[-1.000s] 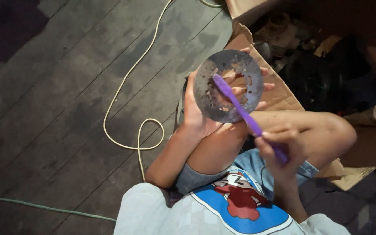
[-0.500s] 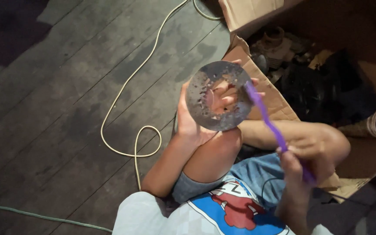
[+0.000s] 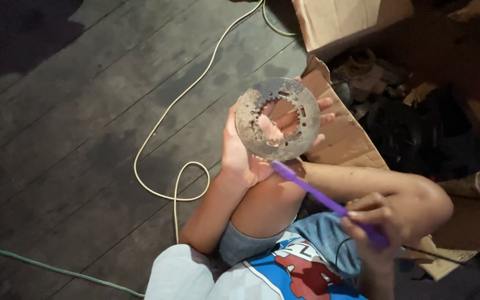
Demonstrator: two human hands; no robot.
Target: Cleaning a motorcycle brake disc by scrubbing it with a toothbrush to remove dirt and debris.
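disc: round grey metal ring plate [image 3: 278,118], toothed inner cutout, small slots near the rim, dirty and speckled. Held up above the raised knee, flat face toward the camera, so its axis points roughly up at the viewer. Round, so no long axis of its own.
left hand: left hand [image 3: 251,150] cups the disc from behind; thumb along the left rim, fingers showing through the centre hole and past the right edge. Partly closed around it.
right hand: right hand [image 3: 376,222] closed around the handle end of a purple brush [image 3: 329,203].
brush axis: long axis runs from lower right at the grip to upper left; head end sits just under the disc's lower rim. Contact with the plate: cannot tell.
change: a second ago the brush lay across the disc face, half a second ago it ran along the right edge; now it is off the face and below the rim. Disc has stayed in the same grip.
reading: looks like a pause between scrubbing strokes, or a repositioning; face still looks dirty.
around: cardboard box [image 3: 340,130] just behind the disc, dark parts inside it. Pale cable [image 3: 168,128] loops over the dark plank floor [image 3: 73,139] to the left; green cord [image 3: 40,265] at lower left.
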